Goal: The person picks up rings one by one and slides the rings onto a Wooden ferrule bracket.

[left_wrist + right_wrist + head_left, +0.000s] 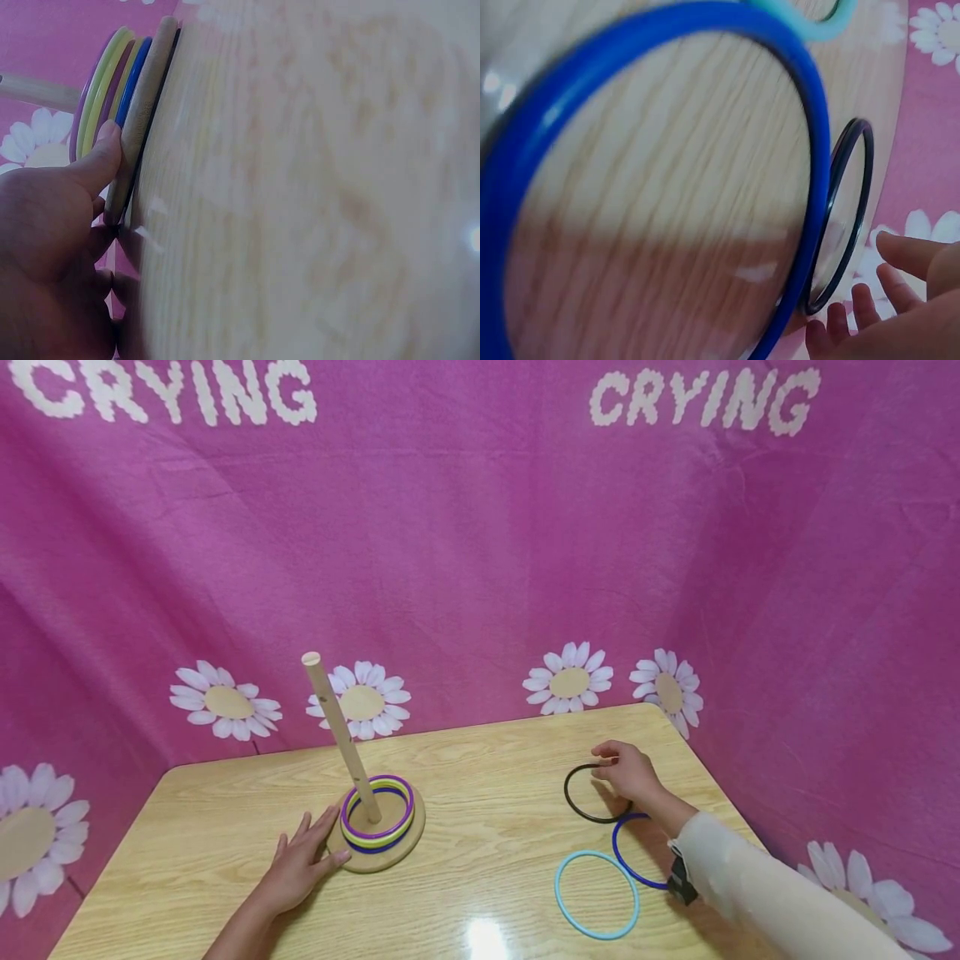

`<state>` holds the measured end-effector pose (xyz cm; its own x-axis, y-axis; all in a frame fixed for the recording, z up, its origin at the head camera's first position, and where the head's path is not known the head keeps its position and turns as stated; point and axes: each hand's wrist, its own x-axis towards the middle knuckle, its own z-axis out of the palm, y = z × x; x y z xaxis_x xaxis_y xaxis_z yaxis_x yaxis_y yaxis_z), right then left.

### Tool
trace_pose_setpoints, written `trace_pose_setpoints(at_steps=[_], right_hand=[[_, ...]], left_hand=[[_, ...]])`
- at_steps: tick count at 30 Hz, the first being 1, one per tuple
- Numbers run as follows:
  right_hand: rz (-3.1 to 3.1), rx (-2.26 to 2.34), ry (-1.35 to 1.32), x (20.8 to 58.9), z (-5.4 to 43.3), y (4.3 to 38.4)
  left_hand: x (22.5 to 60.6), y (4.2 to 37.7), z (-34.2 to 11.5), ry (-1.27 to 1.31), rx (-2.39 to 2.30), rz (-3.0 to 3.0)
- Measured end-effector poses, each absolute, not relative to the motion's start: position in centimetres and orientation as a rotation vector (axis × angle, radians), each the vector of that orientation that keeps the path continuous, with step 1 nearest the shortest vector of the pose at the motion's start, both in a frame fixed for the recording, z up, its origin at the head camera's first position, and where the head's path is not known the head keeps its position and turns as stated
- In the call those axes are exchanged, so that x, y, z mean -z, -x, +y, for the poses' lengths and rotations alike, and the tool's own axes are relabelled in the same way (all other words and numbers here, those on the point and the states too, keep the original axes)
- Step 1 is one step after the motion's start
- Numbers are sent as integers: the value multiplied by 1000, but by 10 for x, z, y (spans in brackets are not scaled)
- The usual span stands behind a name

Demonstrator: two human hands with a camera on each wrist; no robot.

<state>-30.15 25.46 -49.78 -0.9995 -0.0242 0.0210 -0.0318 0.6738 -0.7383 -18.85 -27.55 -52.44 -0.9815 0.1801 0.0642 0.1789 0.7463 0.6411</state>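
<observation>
A wooden peg stand (341, 735) rises from a round base at the table's left, several coloured rings (409, 814) stacked around its peg: purple on top, yellow-green below, blue lowest. My left hand (300, 866) rests against the base's left edge, fingers spread; the left wrist view has the thumb (105, 154) on the base's upper face. At the right, my right hand (630, 774) hovers over a black ring (567, 793) lying on the table, fingertips at its far edge. In the right wrist view its fingers are apart and loosely bent, with no ring between them.
Nearer me on the right lie a blue ring (622, 855) and a light blue ring (557, 893), close together. The wooden table (480, 827) ends against a pink cloth (465, 568) with daisies at the back and sides. A dark device sits on the right wrist.
</observation>
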Motion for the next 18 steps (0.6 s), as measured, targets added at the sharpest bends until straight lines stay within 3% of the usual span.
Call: trace_pose_setpoints(at_steps=[18], right_hand=[[-2950,-1398,-5,511,270,325]], left_hand=[[529,192,-278,-317,-1086,2941]])
